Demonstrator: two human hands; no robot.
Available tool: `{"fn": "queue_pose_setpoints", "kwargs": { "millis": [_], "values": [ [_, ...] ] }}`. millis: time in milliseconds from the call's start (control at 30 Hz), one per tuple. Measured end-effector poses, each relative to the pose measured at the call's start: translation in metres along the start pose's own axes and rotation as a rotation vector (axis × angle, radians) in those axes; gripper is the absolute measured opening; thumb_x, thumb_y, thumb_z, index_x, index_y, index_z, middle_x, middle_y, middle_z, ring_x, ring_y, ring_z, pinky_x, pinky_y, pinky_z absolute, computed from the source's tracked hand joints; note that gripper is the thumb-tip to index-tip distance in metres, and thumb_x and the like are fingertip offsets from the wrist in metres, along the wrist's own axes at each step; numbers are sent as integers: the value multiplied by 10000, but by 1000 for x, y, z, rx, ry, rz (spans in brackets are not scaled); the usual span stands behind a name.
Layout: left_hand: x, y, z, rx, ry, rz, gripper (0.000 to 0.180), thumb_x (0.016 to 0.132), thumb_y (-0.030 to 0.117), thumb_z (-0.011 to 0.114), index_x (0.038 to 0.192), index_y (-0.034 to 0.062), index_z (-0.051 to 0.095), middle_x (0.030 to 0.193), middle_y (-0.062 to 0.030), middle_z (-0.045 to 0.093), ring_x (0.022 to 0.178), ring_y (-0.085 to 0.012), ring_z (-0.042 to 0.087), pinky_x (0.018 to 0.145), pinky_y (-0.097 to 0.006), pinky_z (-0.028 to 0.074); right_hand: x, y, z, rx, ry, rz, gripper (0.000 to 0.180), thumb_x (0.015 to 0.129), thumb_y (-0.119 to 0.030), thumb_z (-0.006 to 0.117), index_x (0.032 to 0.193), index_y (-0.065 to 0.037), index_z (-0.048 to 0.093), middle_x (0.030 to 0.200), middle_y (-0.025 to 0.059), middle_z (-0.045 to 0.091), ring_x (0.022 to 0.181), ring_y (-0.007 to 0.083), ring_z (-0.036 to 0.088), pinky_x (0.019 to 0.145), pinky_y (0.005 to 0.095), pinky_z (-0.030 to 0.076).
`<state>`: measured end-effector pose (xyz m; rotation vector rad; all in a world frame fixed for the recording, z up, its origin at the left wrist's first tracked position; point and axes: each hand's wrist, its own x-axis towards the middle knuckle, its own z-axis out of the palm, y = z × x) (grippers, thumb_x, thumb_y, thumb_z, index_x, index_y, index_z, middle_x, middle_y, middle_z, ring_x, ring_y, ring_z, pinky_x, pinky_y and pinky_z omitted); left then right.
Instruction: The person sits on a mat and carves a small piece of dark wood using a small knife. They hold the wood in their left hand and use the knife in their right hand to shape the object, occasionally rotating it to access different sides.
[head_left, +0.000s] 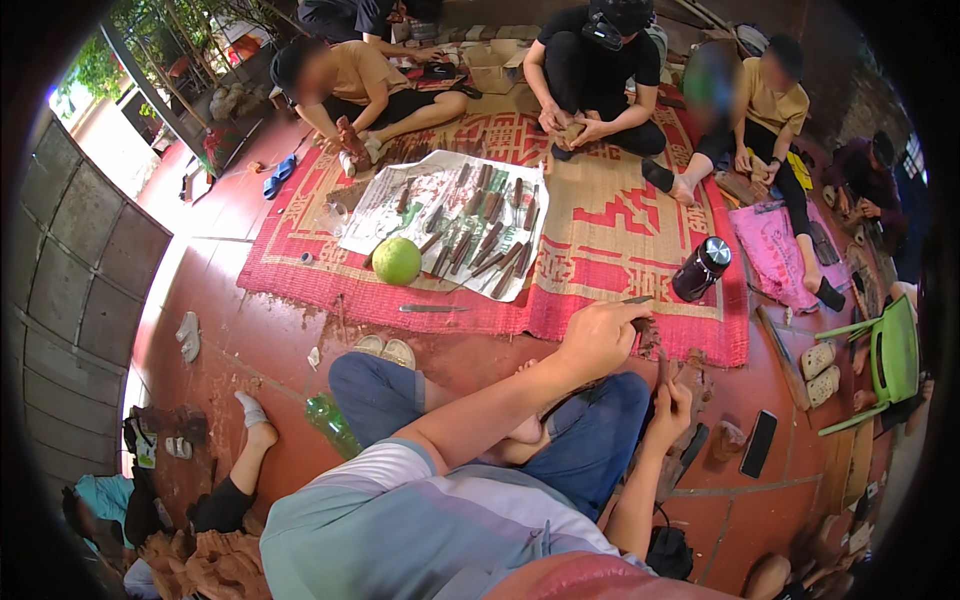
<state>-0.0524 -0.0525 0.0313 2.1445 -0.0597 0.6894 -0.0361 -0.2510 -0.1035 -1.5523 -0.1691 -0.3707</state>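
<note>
My left hand (600, 338) reaches out over my crossed legs, its fingers closed. A thin dark piece (637, 300) shows along the top of its fingers; I cannot make out its kind. Lower and to the right, my right hand (672, 408) is wrapped round a slim brown stick (662, 370) that points up and away from me. Ahead lies a white printed sheet (375, 215) with several dark brown sticks (461, 246) spread over it. A green round fruit (397, 261) sits at its near left corner. Nearer me, a thin knife-like tool (432, 308) lies on the mat.
A black flask (702, 268) with a silver lid stands on the red and tan mat (610, 270). To the right are a phone (759, 444), clogs (822, 375) and a green chair (893, 350). A plastic bottle (332, 425) lies at my left. Several people sit around the mat.
</note>
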Motion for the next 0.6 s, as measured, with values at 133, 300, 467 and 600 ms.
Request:
{"fn": "queue_pose_setpoints", "kwargs": {
  "millis": [133,300,467,600],
  "values": [
    [2,2,-5,35,-14,-26,278,790,52,483,992,59,673,893,-163,674,824,-349,633,752,-422,509,7,-68,20,146,28,-135,120,815,62,636,902,-3,586,937,64,530,798,123,494,702,235,426],
    [1,-4,2,-40,-23,-23,276,790,45,478,991,52,667,867,-156,675,791,-345,631,735,-421,510,26,-89,56,39,-123,-420,141,811,62,646,895,-28,578,950,54,517,770,107,482,669,218,418],
    [0,1,3,-3,6,57,275,789,47,475,987,42,666,846,-156,675,785,-337,637,734,-413,514,6,-46,33,174,-128,-176,144,811,66,650,906,-26,596,928,61,527,796,131,502,725,240,443],
    [1,-7,3,4,-26,-6,285,765,41,506,993,60,675,889,-168,674,807,-329,639,739,-424,514,17,-65,21,-3,-250,-169,111,859,-24,645,962,-62,625,983,80,543,819,152,524,736,251,450]
  ]
}}
